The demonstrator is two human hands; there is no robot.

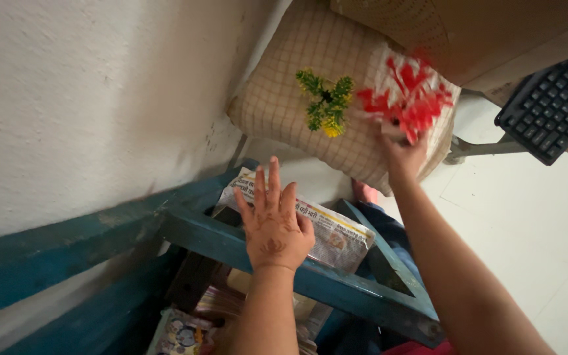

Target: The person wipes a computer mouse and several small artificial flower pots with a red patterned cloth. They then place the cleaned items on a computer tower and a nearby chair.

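Observation:
My left hand (272, 220) hovers open, fingers spread, over a folded newspaper (333, 230) lying on the top of a blue wooden frame (212, 233). My right hand (401, 152) reaches forward and grips a blurred bunch of red artificial flowers (410, 95). A green and yellow artificial sprig (327, 104) lies to the left of the red flowers on a beige checked cushion (284, 98).
A rough white wall (87, 98) fills the left side. A black keyboard (553, 108) juts in at the upper right above a white floor (527, 223). Papers and printed packets (185, 332) sit on the lower level of the blue frame.

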